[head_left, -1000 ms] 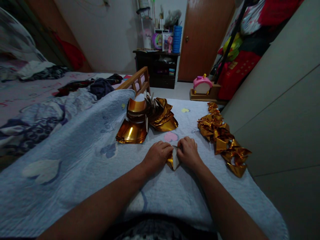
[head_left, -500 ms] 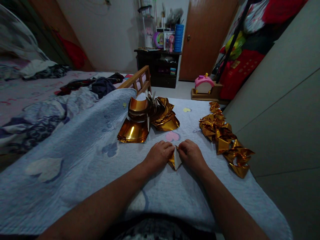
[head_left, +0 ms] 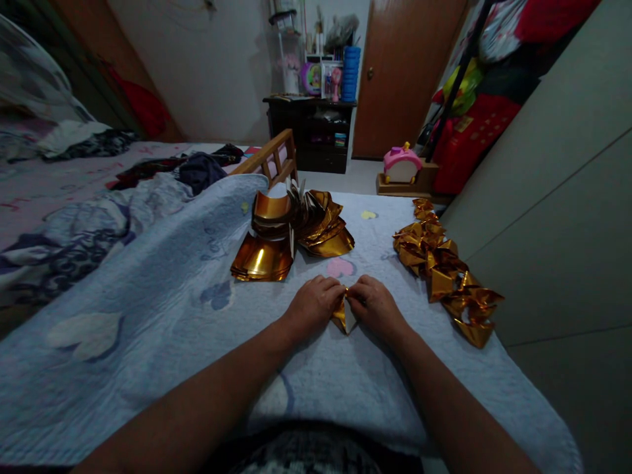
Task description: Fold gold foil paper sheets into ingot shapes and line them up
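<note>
Both my hands press on a small piece of gold foil paper (head_left: 344,316) lying on the light blue quilt (head_left: 148,316). My left hand (head_left: 312,304) is closed on its left side and my right hand (head_left: 378,305) is closed on its right side. The paper is folded to a point, gold on one face and white on the other. Most of it is hidden under my fingers.
A stack of flat and curled gold sheets (head_left: 289,236) lies beyond my hands. A row of folded gold pieces (head_left: 444,270) runs along the right, beside a grey cabinet wall (head_left: 557,197). A wooden bed rail (head_left: 269,158), a dark shelf unit (head_left: 316,131) and a door (head_left: 402,72) stand farther back.
My hands have drawn slightly closer together over the gold paper, covering more of it. The view has shifted a little; nothing else has moved.
</note>
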Available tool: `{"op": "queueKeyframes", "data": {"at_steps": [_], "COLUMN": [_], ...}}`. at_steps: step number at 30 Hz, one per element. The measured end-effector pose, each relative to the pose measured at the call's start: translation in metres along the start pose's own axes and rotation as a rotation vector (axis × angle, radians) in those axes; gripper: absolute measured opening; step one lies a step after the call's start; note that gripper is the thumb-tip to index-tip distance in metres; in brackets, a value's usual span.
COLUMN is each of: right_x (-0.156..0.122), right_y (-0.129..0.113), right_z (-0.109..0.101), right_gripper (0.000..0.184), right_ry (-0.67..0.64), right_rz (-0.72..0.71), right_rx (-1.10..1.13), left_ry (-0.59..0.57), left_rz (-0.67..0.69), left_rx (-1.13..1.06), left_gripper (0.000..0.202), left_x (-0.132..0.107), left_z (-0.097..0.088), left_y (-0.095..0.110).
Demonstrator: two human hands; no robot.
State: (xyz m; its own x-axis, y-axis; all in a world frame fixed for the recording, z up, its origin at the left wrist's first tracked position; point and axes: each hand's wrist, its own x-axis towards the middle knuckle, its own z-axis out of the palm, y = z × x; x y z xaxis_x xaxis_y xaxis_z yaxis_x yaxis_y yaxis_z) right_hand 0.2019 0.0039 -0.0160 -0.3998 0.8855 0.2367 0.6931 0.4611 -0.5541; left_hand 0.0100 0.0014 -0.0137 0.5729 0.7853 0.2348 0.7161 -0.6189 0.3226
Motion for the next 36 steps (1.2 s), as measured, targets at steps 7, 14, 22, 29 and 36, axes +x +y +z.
{"op": "queueKeyframes", "data": {"at_steps": [7, 14, 22, 29, 36], "right_x": [0.0011, 0.0006, 0.0004, -0.0016, -0.0019], "right_y": [-0.0008, 0.0009, -0.0009, -0.0012, -0.0004], "right_z": [-0.0001, 0.0015, -0.0016, -0.0074, -0.0075], "right_gripper": [0.014, 0.018, 0.017, 0.02, 0.021], "right_ry": [-0.012, 0.006, -0.02, -0.066, -0.07], "right_rz": [-0.015, -0.04, -0.048, -0.066, -0.072], "right_rx": [-0.029, -0.027, -0.051, -0.004, -0.006], "left_ry": [-0.031, -0.043, -0.056, -0.098, -0.086], "left_rz": [-0.007, -0.003, 0.0, 0.001, 0.011], "left_rx": [0.018, 0.036, 0.079, 0.135, 0.143], "left_gripper": [0.023, 0.023, 0.025, 0.028, 0.03], "left_x": [0.0011, 0.0016, 0.001, 0.0008, 0.0005], "left_z": [-0.0024, -0.0014, -0.0021, -0.0032, 0.0001], "left_y": [0.0013, 0.0009, 0.0019, 0.0017, -0.0008]}}
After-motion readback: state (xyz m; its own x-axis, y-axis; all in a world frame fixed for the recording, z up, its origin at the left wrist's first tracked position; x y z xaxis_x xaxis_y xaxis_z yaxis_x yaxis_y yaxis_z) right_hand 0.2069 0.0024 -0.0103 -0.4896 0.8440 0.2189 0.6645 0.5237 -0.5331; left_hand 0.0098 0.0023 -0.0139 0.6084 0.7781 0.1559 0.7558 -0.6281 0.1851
